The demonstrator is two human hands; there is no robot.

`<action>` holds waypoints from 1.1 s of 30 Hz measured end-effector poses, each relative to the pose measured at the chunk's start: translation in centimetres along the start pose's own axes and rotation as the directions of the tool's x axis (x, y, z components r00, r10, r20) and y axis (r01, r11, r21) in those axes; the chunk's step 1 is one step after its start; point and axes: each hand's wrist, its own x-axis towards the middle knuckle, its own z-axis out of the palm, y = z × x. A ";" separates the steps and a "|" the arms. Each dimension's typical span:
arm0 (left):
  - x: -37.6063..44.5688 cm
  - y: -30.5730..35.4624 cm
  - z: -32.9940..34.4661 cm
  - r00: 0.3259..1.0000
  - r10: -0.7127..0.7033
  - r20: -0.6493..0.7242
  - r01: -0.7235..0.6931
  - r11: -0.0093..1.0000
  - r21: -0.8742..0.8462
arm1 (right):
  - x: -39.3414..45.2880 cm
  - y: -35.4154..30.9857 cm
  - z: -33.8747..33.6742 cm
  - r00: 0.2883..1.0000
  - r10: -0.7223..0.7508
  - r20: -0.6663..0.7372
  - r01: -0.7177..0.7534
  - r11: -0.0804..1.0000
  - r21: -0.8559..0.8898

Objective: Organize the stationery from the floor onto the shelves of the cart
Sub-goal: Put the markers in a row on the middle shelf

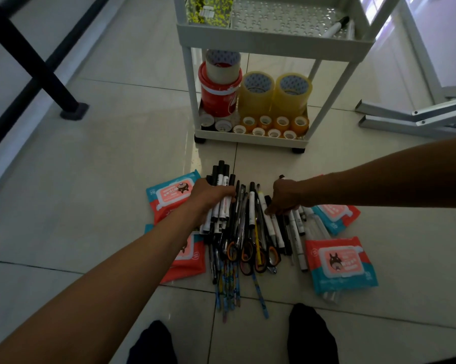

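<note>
The pens (250, 222) lie in a pile on the floor (90, 206), in front of the cart (271, 38); they look light, hard and smooth, so they may roll or slip; best to grab a bunch around the middle. The left hand (209, 197) holds a bunch of markers (221, 203); the right hand (284, 197) reaches into the pile with curled fingers, but whether it holds anything cannot be told; the pens underneath are hidden.

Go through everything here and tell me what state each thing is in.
Left hand: gripping a bundle of markers.
Right hand: fingers down on the pen pile.
Scissors: closed, in pile.
Wipes pack: sealed, flat on floor.
Cart: upright; bottom shelf stacked with tape rolls.
</note>
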 end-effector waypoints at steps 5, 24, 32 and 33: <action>0.0 0.1 0.2 1.000 -0.009 0.024 0.010 1.000 -0.013 | -0.6 0.0 -1.1 0.999 0.006 -0.038 0.001 0.983 0.185; 0.5 -0.4 0.5 0.999 -0.005 -0.044 0.008 0.997 0.070 | -1.1 -3.3 0.6 0.987 -0.124 0.103 0.067 0.897 0.436; -0.1 1.5 0.8 0.997 -0.009 0.075 0.019 0.992 -0.125 | -3.3 -3.9 -4.2 0.977 -0.210 -0.032 0.197 0.841 0.503; -0.2 2.2 0.8 0.996 0.002 0.090 0.012 0.987 -0.158 | -3.8 -4.1 -5.1 0.971 -0.228 -0.068 0.231 0.833 0.503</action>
